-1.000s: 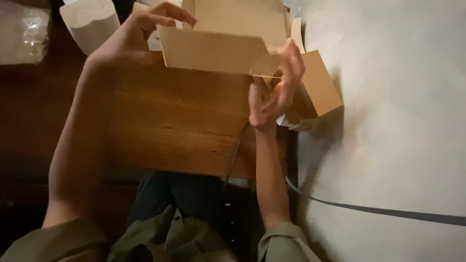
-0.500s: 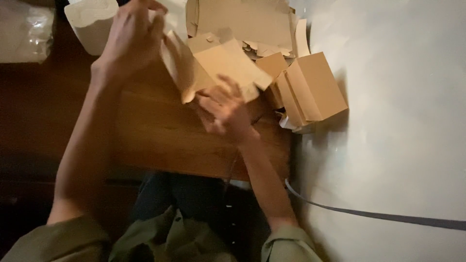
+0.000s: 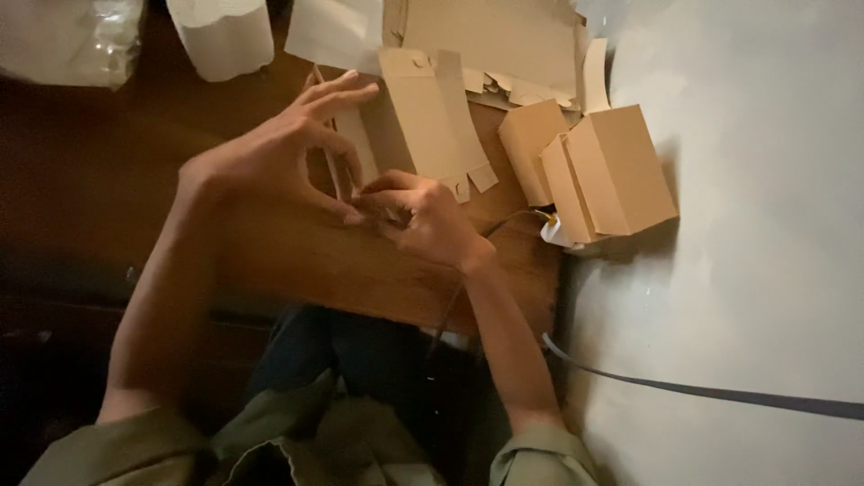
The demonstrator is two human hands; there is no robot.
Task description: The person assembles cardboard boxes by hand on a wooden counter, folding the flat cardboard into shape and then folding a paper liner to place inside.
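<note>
A flat, partly folded brown cardboard box blank (image 3: 423, 117) lies on the wooden table (image 3: 297, 261), its flaps pointing toward me. My left hand (image 3: 270, 153) pinches its near left edge between thumb and forefinger, the other fingers spread. My right hand (image 3: 423, 211) grips the same near end from the right, fingers curled over a flap. The two hands touch at the fold.
Two assembled brown boxes (image 3: 603, 175) stand at the table's right edge. Flat cardboard sheets (image 3: 486, 36) lie at the back. A white cup-like container (image 3: 225, 31) and a clear plastic bag (image 3: 63, 36) sit at the far left. A white surface (image 3: 747, 225) with a dark strap lies on the right.
The blank was held up unfolded between my hands; it has come down flat onto the table. Both hands have moved in toward its near end.
</note>
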